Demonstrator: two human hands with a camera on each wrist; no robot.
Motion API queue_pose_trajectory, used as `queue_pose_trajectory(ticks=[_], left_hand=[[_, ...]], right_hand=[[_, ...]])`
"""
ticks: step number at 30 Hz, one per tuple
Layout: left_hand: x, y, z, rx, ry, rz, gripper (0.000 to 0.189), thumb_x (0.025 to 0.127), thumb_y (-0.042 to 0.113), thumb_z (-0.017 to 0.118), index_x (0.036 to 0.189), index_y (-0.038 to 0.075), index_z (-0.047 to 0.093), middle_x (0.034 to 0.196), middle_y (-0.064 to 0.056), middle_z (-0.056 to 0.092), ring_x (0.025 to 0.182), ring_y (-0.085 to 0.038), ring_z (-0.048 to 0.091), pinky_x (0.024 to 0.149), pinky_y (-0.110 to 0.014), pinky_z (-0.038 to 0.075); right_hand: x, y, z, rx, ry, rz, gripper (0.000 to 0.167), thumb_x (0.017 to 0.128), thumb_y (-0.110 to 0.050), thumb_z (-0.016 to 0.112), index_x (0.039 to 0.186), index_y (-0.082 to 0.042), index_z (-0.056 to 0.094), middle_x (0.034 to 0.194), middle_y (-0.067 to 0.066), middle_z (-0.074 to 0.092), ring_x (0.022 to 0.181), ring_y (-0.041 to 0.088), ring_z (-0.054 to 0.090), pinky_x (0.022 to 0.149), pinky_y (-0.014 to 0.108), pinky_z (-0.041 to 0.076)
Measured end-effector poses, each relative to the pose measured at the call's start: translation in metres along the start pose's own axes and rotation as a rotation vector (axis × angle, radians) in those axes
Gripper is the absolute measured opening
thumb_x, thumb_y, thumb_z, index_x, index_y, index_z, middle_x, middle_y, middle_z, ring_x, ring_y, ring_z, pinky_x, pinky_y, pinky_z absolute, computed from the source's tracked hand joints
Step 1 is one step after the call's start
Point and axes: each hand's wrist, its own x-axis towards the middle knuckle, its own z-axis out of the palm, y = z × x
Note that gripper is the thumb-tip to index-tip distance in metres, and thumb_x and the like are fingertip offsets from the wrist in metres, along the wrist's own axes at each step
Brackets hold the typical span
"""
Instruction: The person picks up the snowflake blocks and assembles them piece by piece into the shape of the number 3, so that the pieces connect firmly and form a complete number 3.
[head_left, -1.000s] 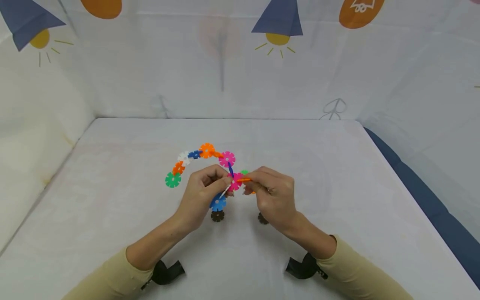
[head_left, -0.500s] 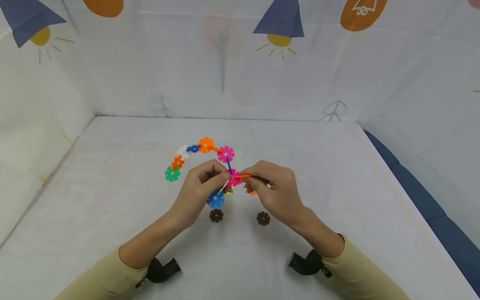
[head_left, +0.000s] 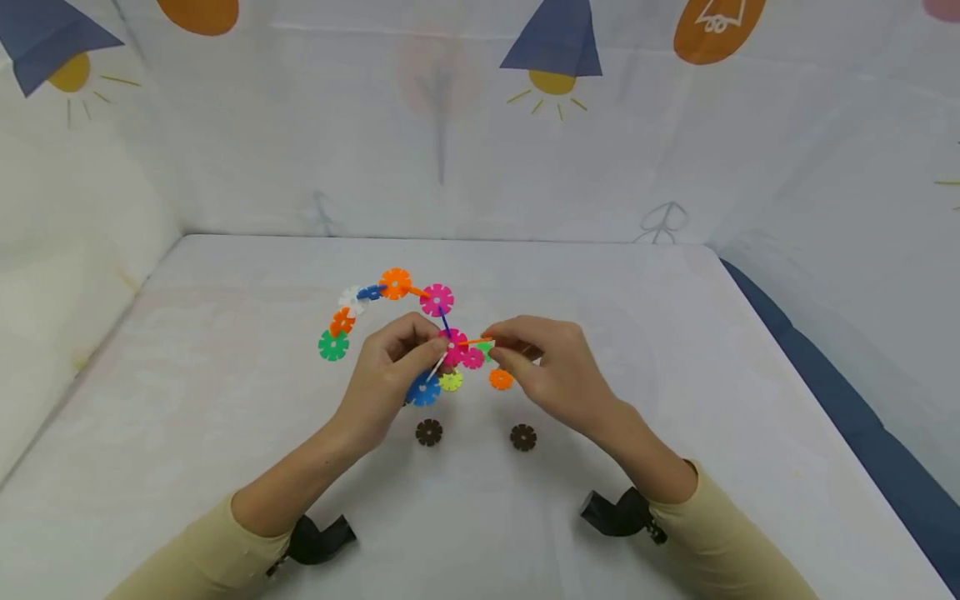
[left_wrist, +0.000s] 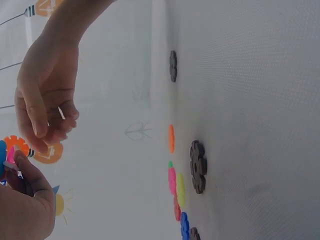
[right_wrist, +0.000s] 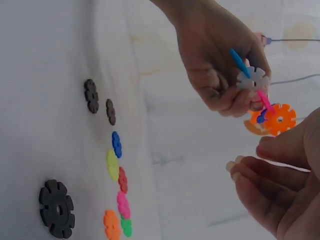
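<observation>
My left hand (head_left: 390, 371) pinches a chain of slotted snowflake discs by a white disc (right_wrist: 252, 79), above the table. A blue disc (head_left: 424, 389) and a pink disc (head_left: 452, 347) join at that white one. From the pink disc an orange disc (right_wrist: 280, 120) sticks out toward the right, edge-on in the head view. The rest of the chain arcs up and left to a green disc (head_left: 333, 345) at its end. My right hand (head_left: 555, 362) is close by the orange disc, thumb and fingers apart with nothing between them in the right wrist view.
Loose discs lie on the white table (head_left: 637, 500): black ones (head_left: 523, 437), an orange one (head_left: 501, 379), a yellow one (head_left: 451, 381), plus pink, red, green and blue. White printed curtains (head_left: 337, 125) enclose the back and sides.
My right hand has let go of the orange disc and drawn slightly right, its fingers parting. My left hand and the chain have shifted a little left and up in the head view.
</observation>
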Motion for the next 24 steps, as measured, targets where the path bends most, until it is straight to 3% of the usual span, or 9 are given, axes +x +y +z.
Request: queue_pose_trajectory(ticks=[8, 14, 24], left_hand=[[0.0, -0.002, -0.001, -0.018, -0.001, -0.014, 0.014, 0.099, 0.022, 0.057, 0.099, 0.008, 0.061, 0.084, -0.005, 0.053, 0.075, -0.017, 0.052, 0.062, -0.024, 0.046], [0.0, -0.004, 0.0, -0.043, -0.007, -0.053, 0.015, 0.097, 0.022, 0.062, 0.1, 0.008, 0.06, 0.084, -0.003, 0.055, 0.075, -0.015, 0.053, 0.061, -0.023, 0.048], [0.002, -0.004, 0.004, -0.071, -0.076, -0.196, 0.022, 0.093, 0.025, 0.068, 0.094, 0.007, 0.056, 0.086, -0.004, 0.057, 0.085, -0.021, 0.055, 0.07, -0.026, 0.049]], right_hand=[[0.002, 0.012, 0.004, -0.069, -0.17, 0.187, 0.016, 0.09, -0.004, 0.066, 0.102, -0.009, 0.075, 0.091, -0.002, 0.074, 0.075, 0.009, 0.067, 0.069, 0.024, 0.057], [0.003, 0.02, 0.007, -0.146, -0.217, 0.216, 0.016, 0.089, -0.006, 0.068, 0.103, -0.009, 0.075, 0.086, -0.002, 0.072, 0.077, 0.01, 0.064, 0.069, 0.025, 0.055], [0.005, 0.035, 0.012, -0.221, -0.343, 0.275, 0.014, 0.091, -0.011, 0.066, 0.102, -0.009, 0.074, 0.089, -0.002, 0.071, 0.081, 0.013, 0.062, 0.069, 0.027, 0.053]])
